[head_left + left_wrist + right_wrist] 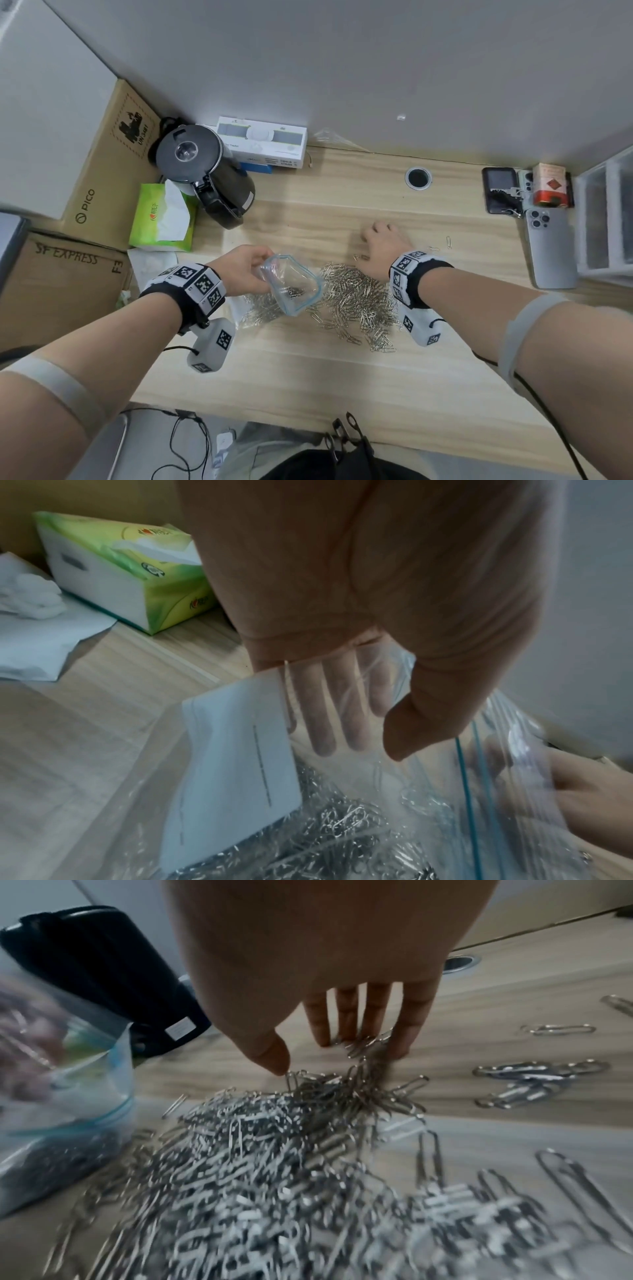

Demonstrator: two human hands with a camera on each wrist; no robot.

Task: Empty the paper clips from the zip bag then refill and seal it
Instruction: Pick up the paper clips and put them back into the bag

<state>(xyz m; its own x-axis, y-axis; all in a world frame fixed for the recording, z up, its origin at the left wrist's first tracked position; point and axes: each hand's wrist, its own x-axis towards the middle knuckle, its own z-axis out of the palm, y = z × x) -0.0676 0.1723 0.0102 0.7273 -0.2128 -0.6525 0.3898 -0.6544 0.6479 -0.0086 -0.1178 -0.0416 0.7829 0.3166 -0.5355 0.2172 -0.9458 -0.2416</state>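
Observation:
A clear zip bag (291, 284) with a blue zip strip hangs open-mouthed from my left hand (255, 270), just above the desk. In the left wrist view the thumb and fingers of the left hand (363, 739) pinch the bag's wall (394, 791) beside a white label (232, 764); some paper clips (342, 831) lie in its bottom. A large pile of silver paper clips (359, 301) is spread on the wooden desk (308, 377) right of the bag. My right hand (380, 240) reaches over the pile's far edge. Its straight fingers (407, 1020) touch clips (274, 1177) there.
A black kettle (209, 174) and a green tissue pack (161, 219) stand at the back left, with cardboard boxes (109, 157) beyond. Phones (548, 246) and clear plastic drawers (606, 212) sit at the right. A cable hole (418, 177) is at the back. Stray clips (448, 241) lie right of the hand.

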